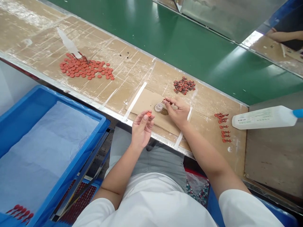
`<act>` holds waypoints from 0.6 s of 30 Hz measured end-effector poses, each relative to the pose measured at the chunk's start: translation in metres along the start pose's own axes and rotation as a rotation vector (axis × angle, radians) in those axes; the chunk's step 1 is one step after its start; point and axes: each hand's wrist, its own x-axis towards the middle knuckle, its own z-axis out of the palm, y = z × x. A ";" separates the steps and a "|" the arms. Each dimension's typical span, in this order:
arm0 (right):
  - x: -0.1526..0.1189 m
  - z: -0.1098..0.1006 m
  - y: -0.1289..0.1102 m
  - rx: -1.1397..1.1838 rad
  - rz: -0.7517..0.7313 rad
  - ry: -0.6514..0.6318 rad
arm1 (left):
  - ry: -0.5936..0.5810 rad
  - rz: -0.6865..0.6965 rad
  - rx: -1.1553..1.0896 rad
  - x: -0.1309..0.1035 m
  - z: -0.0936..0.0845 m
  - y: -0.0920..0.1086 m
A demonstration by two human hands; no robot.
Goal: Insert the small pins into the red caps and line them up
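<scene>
My left hand (142,127) pinches a small round red disc (149,114) between thumb and fingertips, near the table's front edge. In my right hand (178,111) is a small dark red figure piece (167,101), held by the fingertips beside a little clear cup (158,107). The cup stands on a cardboard sheet (151,97) taped to the table. Behind my right hand lies a heap of similar dark red and black pieces (184,85). My fingers partly cover the piece, so its exact shape is unclear.
Many red discs (81,66) are spread at the left, with a white pointed bottle (68,42) lying there. Several red figures (223,126) stand at the right beside a large white bottle (265,118). A blue tray (97,126) sits below at the left.
</scene>
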 end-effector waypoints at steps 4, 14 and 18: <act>0.000 0.000 0.001 -0.042 0.007 -0.048 | -0.028 -0.003 -0.006 0.000 0.000 0.000; -0.001 0.000 0.002 -0.074 0.016 -0.093 | 0.009 -0.012 0.014 0.001 0.001 -0.001; 0.000 0.000 0.002 -0.064 -0.005 -0.084 | 0.004 -0.008 0.017 0.001 0.001 0.000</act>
